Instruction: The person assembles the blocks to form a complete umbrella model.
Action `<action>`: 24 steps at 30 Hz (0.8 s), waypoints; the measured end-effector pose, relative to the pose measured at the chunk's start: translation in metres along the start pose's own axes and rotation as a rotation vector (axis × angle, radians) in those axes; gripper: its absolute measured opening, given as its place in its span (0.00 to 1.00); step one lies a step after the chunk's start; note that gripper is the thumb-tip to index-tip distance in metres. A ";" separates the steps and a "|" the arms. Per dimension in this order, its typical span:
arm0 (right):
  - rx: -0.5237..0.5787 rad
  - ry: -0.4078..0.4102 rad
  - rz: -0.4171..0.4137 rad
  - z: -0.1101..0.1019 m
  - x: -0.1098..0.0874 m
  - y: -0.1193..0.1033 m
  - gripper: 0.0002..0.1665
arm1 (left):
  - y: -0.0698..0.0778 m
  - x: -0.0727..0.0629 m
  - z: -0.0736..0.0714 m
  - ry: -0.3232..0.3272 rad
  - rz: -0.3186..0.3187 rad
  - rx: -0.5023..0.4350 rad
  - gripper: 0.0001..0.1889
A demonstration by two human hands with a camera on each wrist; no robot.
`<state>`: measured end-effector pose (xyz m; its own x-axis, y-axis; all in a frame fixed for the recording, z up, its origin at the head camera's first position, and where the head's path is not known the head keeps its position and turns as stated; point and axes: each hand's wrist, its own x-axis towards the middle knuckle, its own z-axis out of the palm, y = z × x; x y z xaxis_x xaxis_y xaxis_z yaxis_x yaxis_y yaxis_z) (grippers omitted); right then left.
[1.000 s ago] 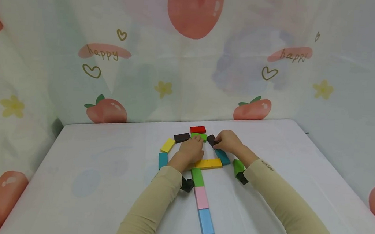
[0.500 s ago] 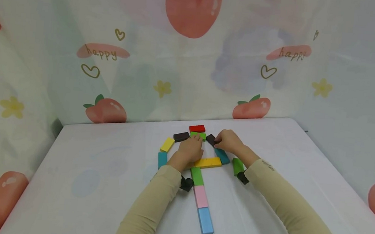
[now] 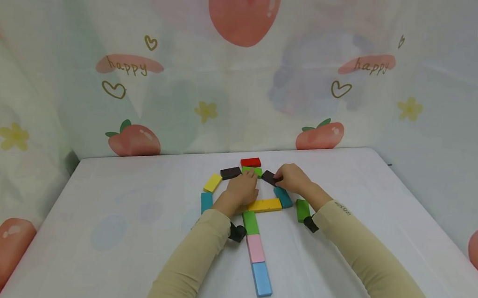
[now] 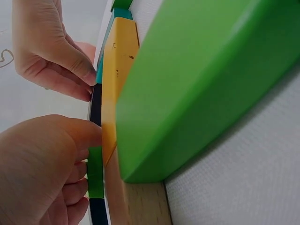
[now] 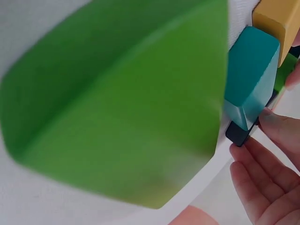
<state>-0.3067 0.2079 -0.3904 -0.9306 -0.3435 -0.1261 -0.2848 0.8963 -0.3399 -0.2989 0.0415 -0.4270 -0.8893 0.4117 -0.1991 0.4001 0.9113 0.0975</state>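
Note:
In the head view, my left hand reaches to the green block at the top of an arch of blocks; its fingertips rest on that block. In the left wrist view its thumb stands near the seam between green and black blocks. My right hand pinches the black block just right of the green one; in the right wrist view thumb and fingers lie on opposite sides of it. A teal block adjoins the black one's lower end. A yellow-orange block runs across below.
A red block lies behind the arch. Another black block, a yellow block and a teal block form its left side. Green, pink and light blue blocks line up toward me. A loose green block lies right.
The whole scene shifts slightly up and left in the head view. Both hands keep nearly the same places against the blocks, which show no clear movement.

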 end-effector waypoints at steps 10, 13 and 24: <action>-0.016 -0.010 0.000 0.000 0.001 -0.002 0.12 | 0.001 -0.002 -0.001 -0.004 -0.007 -0.006 0.31; -0.017 -0.011 0.011 0.001 0.001 -0.001 0.12 | 0.001 -0.003 -0.001 -0.003 -0.005 -0.005 0.31; -0.024 -0.006 0.022 0.002 0.003 0.000 0.12 | 0.001 -0.003 -0.002 0.004 0.000 0.004 0.30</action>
<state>-0.3084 0.2061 -0.3926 -0.9353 -0.3256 -0.1383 -0.2703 0.9101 -0.3142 -0.2959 0.0411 -0.4243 -0.8901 0.4120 -0.1951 0.4013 0.9112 0.0934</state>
